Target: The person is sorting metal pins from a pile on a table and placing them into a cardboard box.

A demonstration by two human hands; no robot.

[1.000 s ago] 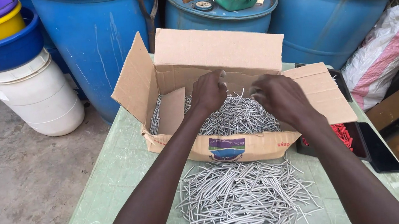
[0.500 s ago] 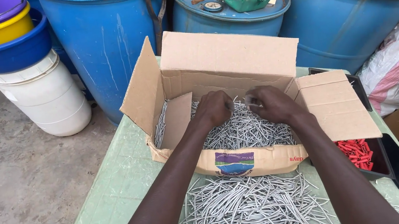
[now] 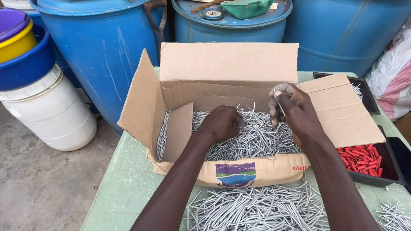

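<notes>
- cardboard box point(image 3: 231, 67) — plain brown, matt, edges a bit ragged
- nails point(image 3: 253, 138) inside it and the pile point(image 3: 257, 217) in front — grey metal, dull sheen
- table point(image 3: 118, 201) looks like pale green plastic, scuffed
- drums point(image 3: 106, 44) are blue plastic, slightly glossy
- black tray point(image 3: 382, 176) holds shiny red plastic plugs point(image 3: 363, 160)

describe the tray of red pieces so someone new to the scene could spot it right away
Start at the open cardboard box of grey metal pins on the green table. Just right of it, partly under its folded-out flap, sits a black tray. It alone holds small red plastic pieces; everything else nearby is grey metal.
</notes>
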